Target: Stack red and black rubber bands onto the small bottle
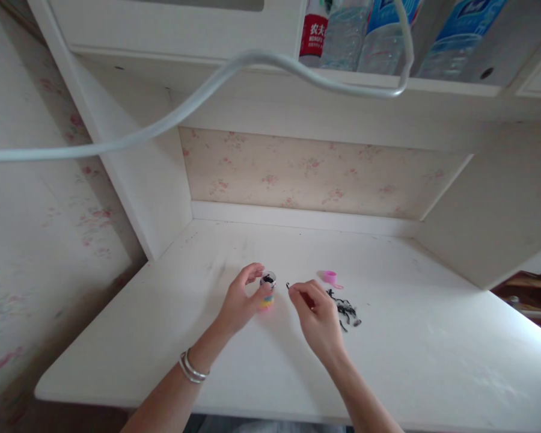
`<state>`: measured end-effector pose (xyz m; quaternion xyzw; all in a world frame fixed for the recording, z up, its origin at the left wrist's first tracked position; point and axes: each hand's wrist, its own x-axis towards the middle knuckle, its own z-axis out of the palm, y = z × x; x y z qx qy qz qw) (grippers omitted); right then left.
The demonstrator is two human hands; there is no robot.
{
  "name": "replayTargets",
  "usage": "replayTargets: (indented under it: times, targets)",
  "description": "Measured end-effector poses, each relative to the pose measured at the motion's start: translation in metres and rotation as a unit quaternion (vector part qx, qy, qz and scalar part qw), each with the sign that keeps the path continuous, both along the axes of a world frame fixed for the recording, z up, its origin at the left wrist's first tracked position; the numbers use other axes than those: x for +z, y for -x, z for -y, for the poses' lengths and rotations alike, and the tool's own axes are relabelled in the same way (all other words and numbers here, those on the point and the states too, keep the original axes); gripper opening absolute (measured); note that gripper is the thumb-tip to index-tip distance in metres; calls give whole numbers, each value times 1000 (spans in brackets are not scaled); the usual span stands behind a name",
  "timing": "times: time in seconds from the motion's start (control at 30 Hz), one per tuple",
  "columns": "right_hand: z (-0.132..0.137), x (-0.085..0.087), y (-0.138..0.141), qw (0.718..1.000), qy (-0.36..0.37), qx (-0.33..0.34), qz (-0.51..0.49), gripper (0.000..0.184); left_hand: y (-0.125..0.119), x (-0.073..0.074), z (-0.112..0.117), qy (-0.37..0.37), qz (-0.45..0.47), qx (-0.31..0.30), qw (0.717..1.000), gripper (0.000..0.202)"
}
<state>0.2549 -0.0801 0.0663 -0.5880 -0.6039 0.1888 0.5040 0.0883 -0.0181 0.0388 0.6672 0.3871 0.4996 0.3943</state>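
A small clear jar (267,277) stands upright on the table, black bits near its top and yellow, blue and pink bands of colour lower down. My left hand (240,297) is curled around its left side, the thumb across its front. To the right, my right hand (316,310) pinches a thin black strand (287,285) between thumb and fingertips, slightly apart from the jar. Beside that hand lies a loose pile of black strands (346,309), perhaps hair elastics, partly hidden by the hand. A pink cap (330,276) with a loop rests behind the pile.
The white table (415,361) runs back to a low ledge and flowered wallpaper. A white cable (198,96) hangs across the upper view. Overhead, a shelf (184,36) holds several plastic bottles (345,36). Side panels bound the table left and right.
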Motion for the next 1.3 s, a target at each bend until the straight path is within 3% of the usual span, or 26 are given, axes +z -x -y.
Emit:
replayTargets:
  times: [0.13,0.43,0.7,0.83,0.93,1.0,1.07,1.13,1.23,1.3]
  targets:
    - [-13,18,12,999,-16,13,26,20,5,0,0,-10,27,19,999,39]
    - [-36,30,20,982,32,50,177,19,6,-5,-3,-4,35,36,999,39]
    - [-30,35,17,989,15,45,139,21,4,-8,-3,-25,12,36,999,34]
    - [-8,15,-16,997,-5,1,74,24,5,-5,-5,-71,-4,91,993,28]
    - [20,-20,-65,996,32,-71,33,27,7,1,2,-156,-1,170,973,17]
    - [39,-44,-103,989,75,-120,36,28,5,7,14,-217,-15,178,960,10]
    - [57,-62,-134,974,122,-169,84,30,-5,12,32,-257,-49,113,959,7]
    - [71,-72,-153,961,153,-199,119,33,-22,14,50,-247,-121,16,961,10]
    - [79,-74,-157,951,172,-207,153,38,-56,8,66,-159,-254,-80,951,20]
    - [76,-70,-150,943,188,-205,181,38,-78,-1,66,-125,-326,-93,933,20]
